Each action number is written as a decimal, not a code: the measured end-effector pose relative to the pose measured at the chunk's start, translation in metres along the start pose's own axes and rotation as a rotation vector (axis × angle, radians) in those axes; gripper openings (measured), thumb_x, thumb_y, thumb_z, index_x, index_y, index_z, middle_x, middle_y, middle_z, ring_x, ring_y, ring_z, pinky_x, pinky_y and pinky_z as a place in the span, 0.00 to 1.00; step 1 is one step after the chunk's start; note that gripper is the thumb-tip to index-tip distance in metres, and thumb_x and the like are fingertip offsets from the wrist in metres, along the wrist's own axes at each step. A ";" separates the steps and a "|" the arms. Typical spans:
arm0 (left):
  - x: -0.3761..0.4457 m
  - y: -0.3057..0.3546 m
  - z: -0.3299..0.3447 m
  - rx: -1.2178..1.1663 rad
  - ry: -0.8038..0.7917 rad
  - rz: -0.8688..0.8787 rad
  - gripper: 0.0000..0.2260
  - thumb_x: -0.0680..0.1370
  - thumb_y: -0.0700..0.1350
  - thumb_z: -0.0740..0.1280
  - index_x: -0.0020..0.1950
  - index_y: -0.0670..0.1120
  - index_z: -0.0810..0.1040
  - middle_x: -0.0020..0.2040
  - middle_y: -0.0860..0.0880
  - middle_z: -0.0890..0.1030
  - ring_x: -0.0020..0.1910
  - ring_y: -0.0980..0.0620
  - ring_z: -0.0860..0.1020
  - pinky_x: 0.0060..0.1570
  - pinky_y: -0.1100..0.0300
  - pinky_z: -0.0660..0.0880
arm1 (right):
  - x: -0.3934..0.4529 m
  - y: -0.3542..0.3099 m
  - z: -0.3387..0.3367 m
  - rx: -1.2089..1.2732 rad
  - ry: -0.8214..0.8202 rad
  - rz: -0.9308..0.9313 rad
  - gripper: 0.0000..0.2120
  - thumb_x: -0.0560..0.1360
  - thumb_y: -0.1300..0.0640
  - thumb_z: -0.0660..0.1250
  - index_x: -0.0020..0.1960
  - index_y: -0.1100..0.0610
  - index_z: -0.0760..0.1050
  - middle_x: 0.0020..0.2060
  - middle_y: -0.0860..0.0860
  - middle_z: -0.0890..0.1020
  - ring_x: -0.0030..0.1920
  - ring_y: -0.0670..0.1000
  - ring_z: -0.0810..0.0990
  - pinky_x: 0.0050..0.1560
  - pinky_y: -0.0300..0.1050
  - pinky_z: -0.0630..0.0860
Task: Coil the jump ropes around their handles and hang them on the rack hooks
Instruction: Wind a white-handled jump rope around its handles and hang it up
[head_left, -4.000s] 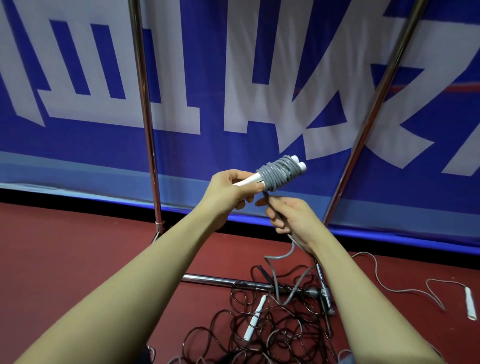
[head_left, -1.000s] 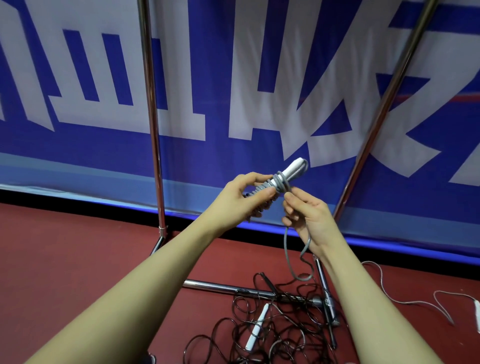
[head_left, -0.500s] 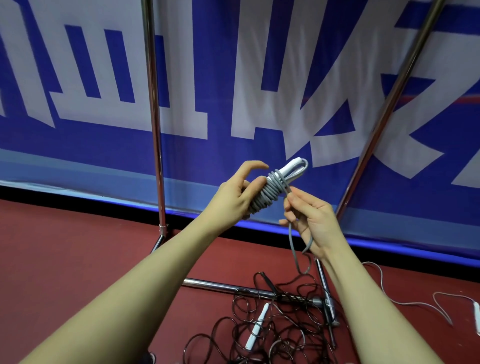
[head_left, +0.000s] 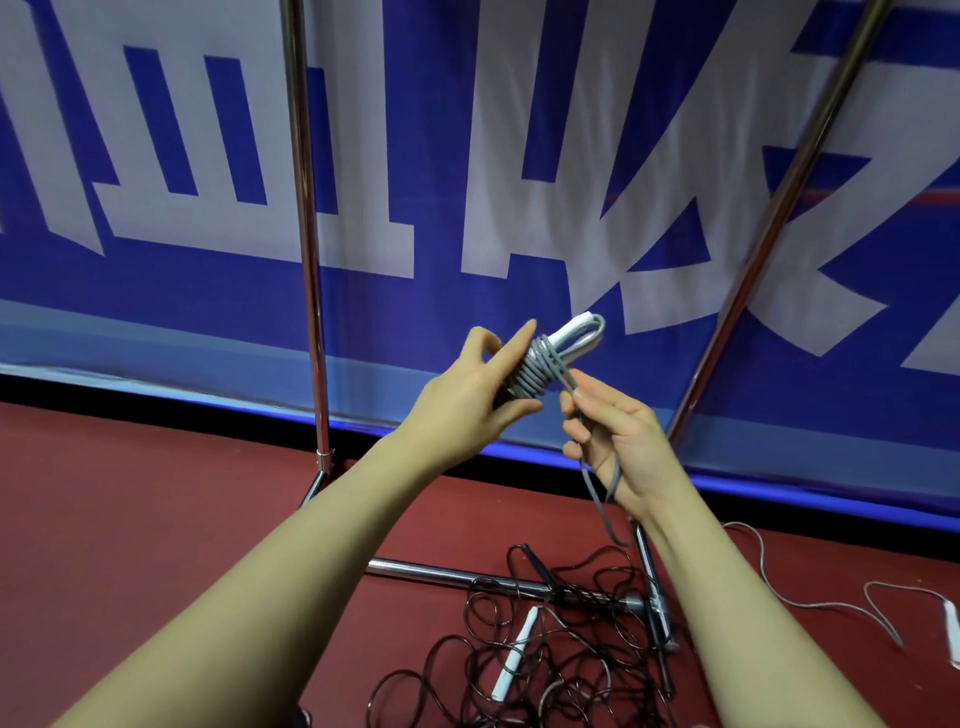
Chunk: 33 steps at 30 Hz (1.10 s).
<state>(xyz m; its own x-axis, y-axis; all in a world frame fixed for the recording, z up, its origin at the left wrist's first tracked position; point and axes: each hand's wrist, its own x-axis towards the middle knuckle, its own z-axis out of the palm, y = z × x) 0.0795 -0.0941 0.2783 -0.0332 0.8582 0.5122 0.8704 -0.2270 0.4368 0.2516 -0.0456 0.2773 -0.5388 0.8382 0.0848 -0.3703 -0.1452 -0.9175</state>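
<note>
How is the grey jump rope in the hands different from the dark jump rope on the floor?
The grey jump rope is wound in tight turns round its white handles, with a loose tail through the right hand; the dark jump rope lies in loose tangled loops. The grey one is held up by the left hand; the dark one rests on the red floor by the rack base. Both have white handles.

We cannot see the rack (head_left: 306, 270) top or any hooks; both poles run off the upper edge. The left hand (head_left: 467, 395) covers the handles' (head_left: 576, 335) lower ends. The far-right handle (head_left: 953, 631) is cut off.
</note>
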 end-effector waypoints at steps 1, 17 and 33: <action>0.001 0.001 -0.002 0.005 0.013 -0.005 0.34 0.78 0.52 0.68 0.79 0.53 0.53 0.60 0.49 0.66 0.44 0.47 0.74 0.44 0.47 0.76 | 0.000 -0.001 0.001 0.011 -0.034 0.003 0.18 0.77 0.65 0.60 0.66 0.62 0.72 0.35 0.51 0.75 0.27 0.45 0.69 0.26 0.38 0.71; -0.004 0.002 0.002 0.077 0.105 0.064 0.28 0.79 0.51 0.64 0.77 0.51 0.60 0.58 0.45 0.68 0.35 0.48 0.69 0.33 0.55 0.70 | -0.002 -0.005 -0.002 -0.065 -0.088 0.041 0.16 0.77 0.67 0.59 0.61 0.57 0.76 0.38 0.50 0.76 0.26 0.45 0.66 0.23 0.36 0.65; -0.001 0.016 0.005 0.036 0.202 0.107 0.16 0.81 0.54 0.54 0.69 0.59 0.65 0.54 0.50 0.75 0.45 0.47 0.75 0.32 0.54 0.73 | 0.000 -0.006 -0.001 -0.019 0.035 -0.074 0.13 0.77 0.62 0.62 0.60 0.58 0.77 0.30 0.49 0.70 0.21 0.42 0.60 0.20 0.33 0.59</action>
<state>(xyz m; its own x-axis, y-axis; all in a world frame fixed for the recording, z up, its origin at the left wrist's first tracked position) 0.0959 -0.0965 0.2816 -0.0343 0.7194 0.6937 0.8911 -0.2922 0.3471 0.2543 -0.0447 0.2821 -0.4838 0.8640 0.1390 -0.3931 -0.0727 -0.9166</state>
